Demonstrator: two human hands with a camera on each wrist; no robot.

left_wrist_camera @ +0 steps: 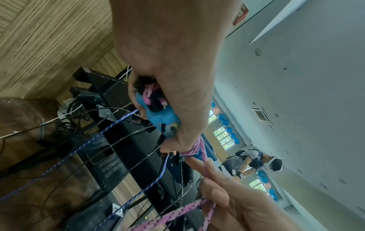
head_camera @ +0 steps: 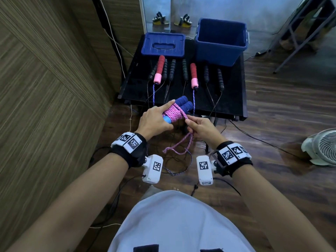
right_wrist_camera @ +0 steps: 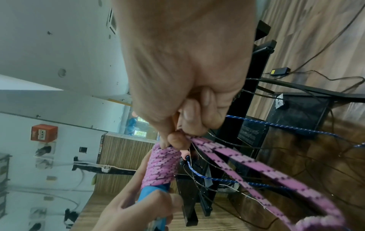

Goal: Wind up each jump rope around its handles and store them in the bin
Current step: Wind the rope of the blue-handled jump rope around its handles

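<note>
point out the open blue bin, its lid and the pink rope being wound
blue bin (head_camera: 217,51): head view, on its front wall.
lid (head_camera: 163,37): head view, on its flat top above the handle cutout.
pink rope (head_camera: 173,112): head view, on the coils wound around the blue handles.

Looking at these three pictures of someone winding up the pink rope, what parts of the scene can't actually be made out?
- Bin floor: head view, its own front wall hides it, so any contents are unknown.
- Left hand grip on the blue handles: the hand's back covers it.
- Pink rope loose end: right wrist view cuts it at the bottom edge.
- Black-handled ropes: thin cords too fine to trace over the dark table.
</note>
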